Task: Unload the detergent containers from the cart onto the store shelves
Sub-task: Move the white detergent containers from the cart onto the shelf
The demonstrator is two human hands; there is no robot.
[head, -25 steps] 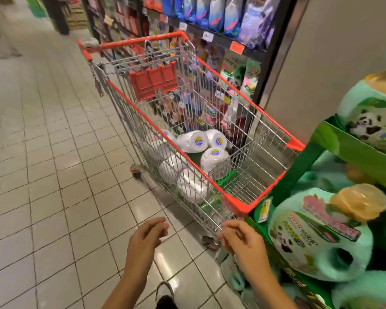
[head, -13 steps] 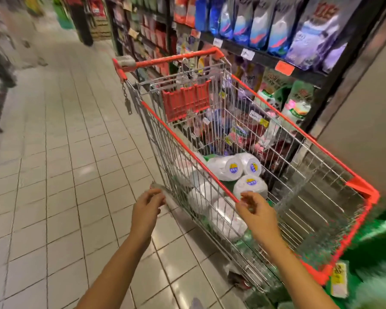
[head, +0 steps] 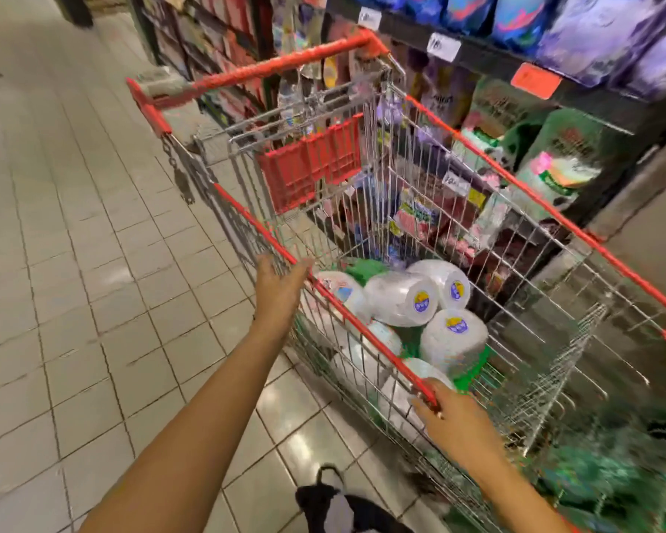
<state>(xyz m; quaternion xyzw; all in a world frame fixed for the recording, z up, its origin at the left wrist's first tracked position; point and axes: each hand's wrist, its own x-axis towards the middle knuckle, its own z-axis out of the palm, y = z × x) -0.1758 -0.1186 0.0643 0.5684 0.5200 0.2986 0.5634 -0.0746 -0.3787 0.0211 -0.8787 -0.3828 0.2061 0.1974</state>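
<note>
The left hand [head: 279, 292] rests against the near red rim of the cart [head: 543, 201], fingers spread and gripping nothing. The right hand [head: 452, 419] pinches the same rim nearer the person. Between and beyond the two hands, at least six white detergent containers [head: 400, 298] lie piled in the basket. Store shelves [head: 554, 90] stand beyond the cart.

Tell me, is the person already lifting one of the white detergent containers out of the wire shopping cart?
No: both the left hand and the right hand are at the cart's red side rail, holding no white detergent containers.
</note>
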